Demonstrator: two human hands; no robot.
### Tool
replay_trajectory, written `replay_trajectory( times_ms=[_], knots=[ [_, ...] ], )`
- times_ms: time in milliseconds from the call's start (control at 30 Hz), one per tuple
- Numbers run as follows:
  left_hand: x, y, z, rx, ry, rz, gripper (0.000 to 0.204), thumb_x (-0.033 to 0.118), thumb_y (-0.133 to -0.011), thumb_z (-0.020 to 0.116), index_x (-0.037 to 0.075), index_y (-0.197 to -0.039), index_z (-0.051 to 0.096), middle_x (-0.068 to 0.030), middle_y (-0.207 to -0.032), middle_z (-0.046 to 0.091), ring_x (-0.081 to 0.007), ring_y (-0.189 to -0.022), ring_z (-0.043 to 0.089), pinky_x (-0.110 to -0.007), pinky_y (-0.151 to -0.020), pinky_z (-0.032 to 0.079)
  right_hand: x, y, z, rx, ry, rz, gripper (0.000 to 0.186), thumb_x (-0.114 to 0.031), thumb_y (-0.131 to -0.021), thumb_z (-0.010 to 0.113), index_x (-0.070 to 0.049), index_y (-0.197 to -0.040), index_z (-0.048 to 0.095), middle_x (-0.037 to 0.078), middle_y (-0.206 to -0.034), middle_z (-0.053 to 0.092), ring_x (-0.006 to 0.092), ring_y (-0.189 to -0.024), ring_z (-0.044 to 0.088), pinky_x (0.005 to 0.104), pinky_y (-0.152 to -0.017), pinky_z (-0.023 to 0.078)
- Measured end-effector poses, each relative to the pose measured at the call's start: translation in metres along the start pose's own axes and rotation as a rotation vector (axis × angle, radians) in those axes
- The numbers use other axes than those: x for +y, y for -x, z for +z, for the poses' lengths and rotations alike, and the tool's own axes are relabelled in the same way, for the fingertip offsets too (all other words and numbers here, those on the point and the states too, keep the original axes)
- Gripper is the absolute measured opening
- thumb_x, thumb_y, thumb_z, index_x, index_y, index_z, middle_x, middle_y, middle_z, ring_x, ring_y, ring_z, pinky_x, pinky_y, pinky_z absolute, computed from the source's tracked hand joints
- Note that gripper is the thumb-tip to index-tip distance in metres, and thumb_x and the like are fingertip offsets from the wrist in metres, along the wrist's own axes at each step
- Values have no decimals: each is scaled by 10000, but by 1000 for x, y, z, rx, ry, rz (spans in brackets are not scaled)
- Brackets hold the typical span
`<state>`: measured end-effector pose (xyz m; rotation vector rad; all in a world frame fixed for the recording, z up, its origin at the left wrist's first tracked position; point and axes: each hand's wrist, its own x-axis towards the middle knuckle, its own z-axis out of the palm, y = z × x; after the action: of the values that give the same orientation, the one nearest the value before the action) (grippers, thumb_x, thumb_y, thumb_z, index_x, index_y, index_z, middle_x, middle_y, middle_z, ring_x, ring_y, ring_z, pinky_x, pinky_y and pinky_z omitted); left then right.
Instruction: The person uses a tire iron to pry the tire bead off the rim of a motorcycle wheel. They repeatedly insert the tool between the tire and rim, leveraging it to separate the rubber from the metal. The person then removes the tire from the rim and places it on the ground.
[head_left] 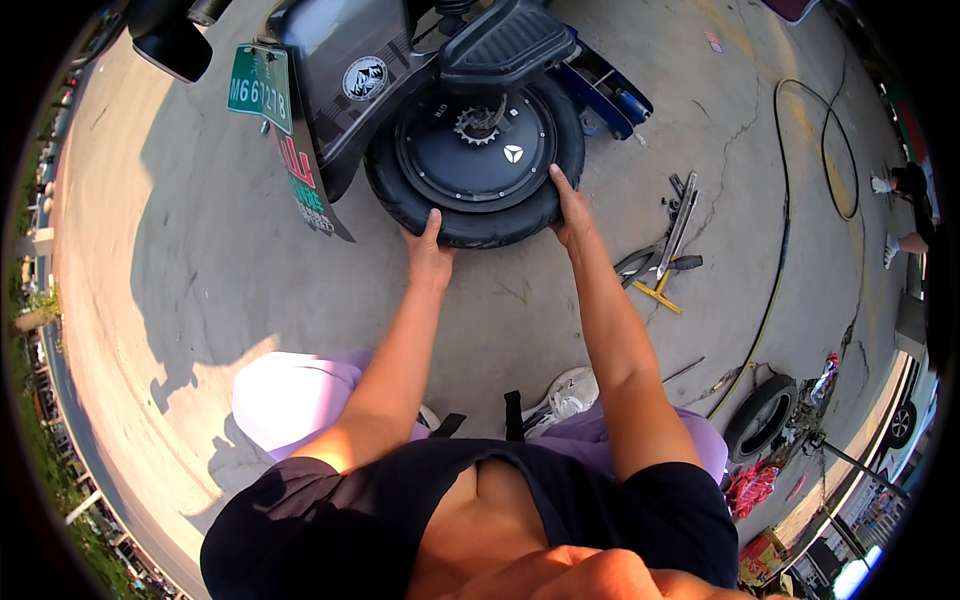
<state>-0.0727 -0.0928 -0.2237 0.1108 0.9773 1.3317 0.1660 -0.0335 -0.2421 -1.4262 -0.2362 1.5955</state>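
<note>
A scooter wheel (470,165) with a black tyre, a dark hub motor and a small toothed sprocket is tilted up at the scooter's end. My left hand (430,258) grips the near left part of the tyre, thumb on the upper face and fingers underneath, mostly hidden. On the right side of the tyre, my right hand (572,210) holds in the same way, its thumb along the sidewall. Grey scooter bodywork (345,60) overlaps the wheel's left edge. A black ribbed part (508,48) juts over its far side. Whether the axle is joined to the frame cannot be seen.
A blue metal stand (610,92) is beside the wheel. Right of my right arm lie pliers, a yellow T-handle tool (658,294) and small parts. A black hose (783,200) loops across the concrete; a loose tyre (762,418) lies lower right. Another person's feet (888,250) show far right.
</note>
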Motion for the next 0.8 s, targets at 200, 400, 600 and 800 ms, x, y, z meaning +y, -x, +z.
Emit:
replay_trajectory(
  times_ms=[200, 400, 600, 800],
  knots=[
    [-20, 6, 20, 93, -38, 52, 836, 11, -748, 741, 235, -1402, 272, -33, -1393, 381, -265, -1290, 387, -478, -1021, 411, 22, -2, -2, -85, -240, -172, 640, -323, -864, 684, 24, -1329, 412, 167, -1258, 555, 287, -1109, 581, 411, -925, 504],
    [-15, -4, 11, 120, -80, 77, 832, -42, -730, 704, 197, -1405, 279, -45, -1379, 403, -247, -1268, 417, -460, -1036, 404, 46, -8, 4, 65, -280, -305, 664, -278, -818, 746, 56, -1299, 432, 184, -1250, 541, 276, -1080, 576, 373, -898, 502],
    [-14, -4, 11, 139, -107, 87, 900, 50, -710, 776, 218, -1426, 257, -35, -1400, 385, -245, -1296, 380, -446, -1047, 374, 49, -6, 1, 171, -268, -211, 730, -311, -791, 768, 53, -1313, 410, 194, -1240, 547, 291, -1061, 590, 382, -879, 516],
    [-14, -4, 18, 135, -113, 148, 940, 77, -700, 802, 210, -1438, 237, -36, -1413, 371, -243, -1311, 356, -452, -1071, 339, 22, 12, 9, 77, -194, -65, 737, -331, -774, 783, 90, -1275, 444, 218, -1225, 567, 312, -1062, 608, 418, -889, 519]
  ],
)
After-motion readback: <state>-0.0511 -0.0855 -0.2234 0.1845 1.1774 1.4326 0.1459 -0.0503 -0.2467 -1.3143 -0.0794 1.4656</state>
